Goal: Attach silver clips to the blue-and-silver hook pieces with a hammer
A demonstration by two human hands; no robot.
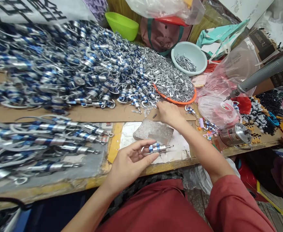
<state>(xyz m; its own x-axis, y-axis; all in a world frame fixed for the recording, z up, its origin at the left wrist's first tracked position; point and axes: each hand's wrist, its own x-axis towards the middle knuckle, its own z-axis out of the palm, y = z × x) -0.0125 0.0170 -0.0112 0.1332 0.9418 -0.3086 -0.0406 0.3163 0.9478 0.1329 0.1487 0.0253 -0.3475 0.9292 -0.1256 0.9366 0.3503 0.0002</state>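
Observation:
Between the thumb and fingers of my left hand (129, 162) lies a small blue and silver metal piece (157, 148) with a ring at its right end. It is held just in front of a flat grey stone block (153, 131) on a white sheet (129, 127). My right hand (169, 112) reaches past the block to the small metal links (147, 111) on the cardboard. Its fingers point down and their tips are partly hidden, so what they hold, if anything, does not show.
A large heap of similar blue and silver pieces (78, 64) fills the back left. More pieces lie in a row (42, 145) at front left. An orange-rimmed tray (193, 96) of metal parts, a pale bowl (190, 46), a metal mug (235, 135) and a hanging power screwdriver (264, 72) stand to the right.

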